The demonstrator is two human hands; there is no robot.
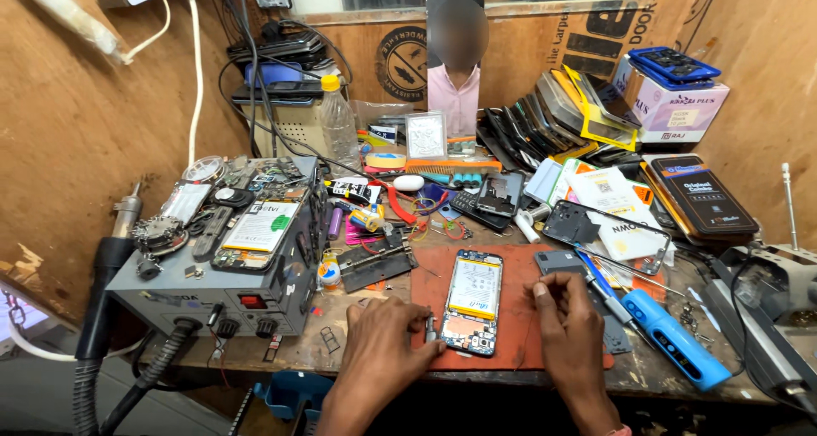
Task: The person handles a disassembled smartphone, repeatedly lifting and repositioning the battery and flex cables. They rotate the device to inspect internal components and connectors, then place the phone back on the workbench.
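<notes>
Opened phone (473, 302) lies back-off on the red mat (519, 334), centre of the bench, battery up. Left hand (385, 348) comes in from 7 o'clock, palm down, wrist low, fingers curled; thumb and forefinger pinch a small metal part (430, 326) that touches the phone's lower left edge. Right hand (568, 325) comes in from 5 o'clock, palm down on the mat just right of the phone, fingers bent and drawn together; whether it pinches anything, cannot tell. Blue screwdriver (677, 340) lies at 3 o'clock from the right hand, near it. Grey soldering station (223, 291) sits at 9 o'clock, well apart from the phone. Red pliers (395, 202) at 11 o'clock.
</notes>
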